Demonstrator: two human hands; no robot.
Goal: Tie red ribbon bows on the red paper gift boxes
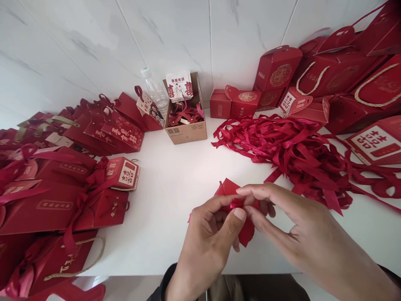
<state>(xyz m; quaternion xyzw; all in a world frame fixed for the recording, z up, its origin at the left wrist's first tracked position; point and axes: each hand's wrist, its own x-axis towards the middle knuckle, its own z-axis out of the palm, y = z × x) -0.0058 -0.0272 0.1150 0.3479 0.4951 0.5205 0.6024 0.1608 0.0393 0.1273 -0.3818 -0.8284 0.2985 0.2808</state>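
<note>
Near the table's front edge, a small red gift box (229, 187) sits under both of my hands, which hide most of it. My left hand (213, 234) pinches a red ribbon (236, 203) between thumb and forefinger above the box. From the right, my right hand (275, 213) closes its thumb and fingertips on the same ribbon, close to the left fingertips. The exact shape of the ribbon between the fingers is partly covered. Behind the right hand lies a large heap of loose red ribbons (282, 144).
A cardboard box (188, 133) of tags and ribbon pieces stands at the back, beside a clear plastic bottle (154, 90). Red gift boxes (62, 198) crowd the left side, some with rope handles. More red boxes (277, 67) are stacked at the back right against the tiled wall.
</note>
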